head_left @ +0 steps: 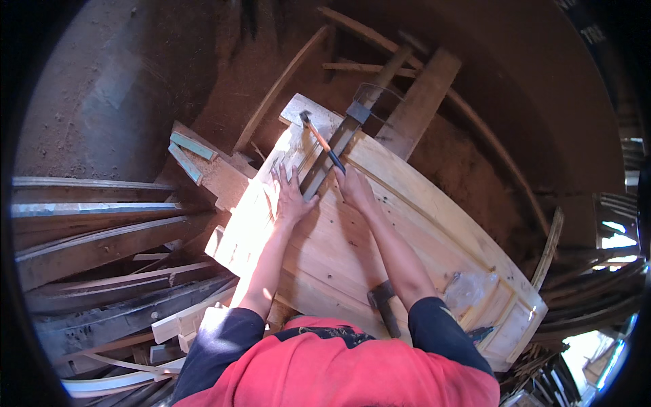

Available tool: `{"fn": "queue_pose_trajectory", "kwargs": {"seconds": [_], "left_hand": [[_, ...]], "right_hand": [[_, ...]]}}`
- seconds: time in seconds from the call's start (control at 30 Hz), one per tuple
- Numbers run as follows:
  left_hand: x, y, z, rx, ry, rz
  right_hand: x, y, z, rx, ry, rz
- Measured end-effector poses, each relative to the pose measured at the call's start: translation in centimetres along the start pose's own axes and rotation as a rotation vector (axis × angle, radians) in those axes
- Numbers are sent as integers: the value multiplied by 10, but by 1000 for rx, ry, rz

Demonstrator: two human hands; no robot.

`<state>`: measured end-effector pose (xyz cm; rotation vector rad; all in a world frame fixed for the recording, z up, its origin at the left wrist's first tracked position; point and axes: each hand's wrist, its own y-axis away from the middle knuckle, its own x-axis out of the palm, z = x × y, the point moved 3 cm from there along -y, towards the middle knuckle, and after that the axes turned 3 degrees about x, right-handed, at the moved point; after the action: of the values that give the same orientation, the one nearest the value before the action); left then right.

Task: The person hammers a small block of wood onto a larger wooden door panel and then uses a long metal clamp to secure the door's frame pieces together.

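A broad panel of pale, smooth wood (417, 220), dotted with dark knots or holes and edged with raised moulding, slants across the middle of the frame, one side curving outward. Sunlight bleaches its left end. A long, straight dark bar (344, 134) lies over its upper part and runs past the edge. The hammer (320, 138) is just above centre, over the panel and bar: a small dark metal head, orange-brown shaft and black handle end.

Both bare forearms reach up from the bottom, elbows apart, dark sleeves beside a red shirt (319, 373). The right grip (354, 190) is clenched around the hammer's black end, the head pointing to the upper left. The left grip (291, 199) holds nothing; its fingers spread over the panel, thumb beside the bar.

At lower right of centre lies a dark T-shaped tool (384, 305), with crumpled clear plastic (468, 288) farther right. Rough, greyish boards (102, 254) fan out at left above brown, dusty ground (183, 95).
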<state>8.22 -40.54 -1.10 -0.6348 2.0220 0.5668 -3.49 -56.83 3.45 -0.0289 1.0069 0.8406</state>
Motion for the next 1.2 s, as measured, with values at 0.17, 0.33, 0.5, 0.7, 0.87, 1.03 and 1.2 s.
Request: {"fn": "queue_pose_trajectory", "kwargs": {"seconds": [0.17, 0.33, 0.5, 0.7, 0.87, 1.03, 1.2], "left_hand": [[-6, -8, 0, -8, -29, 8], [2, -9, -3, 38, 24, -25], [6, -6, 7, 5, -59, 4], [7, -9, 6, 32, -65, 1], [4, -10, 12, 40, -69, -21], [9, -10, 3, 55, -81, -15], [12, -3, 14, 23, -40, -41]], "right_hand": [[-38, 16, 52, -179, -295, -131], [0, -1, -12, -114, -190, -199], [-17, 10, 15, -62, -308, -170], [3, -3, 1, 45, 18, 75], [-22, 18, 40, 13, -248, -82], [-29, -3, 20, 22, -45, 33], [-35, 18, 42, -75, -247, -119]]}}
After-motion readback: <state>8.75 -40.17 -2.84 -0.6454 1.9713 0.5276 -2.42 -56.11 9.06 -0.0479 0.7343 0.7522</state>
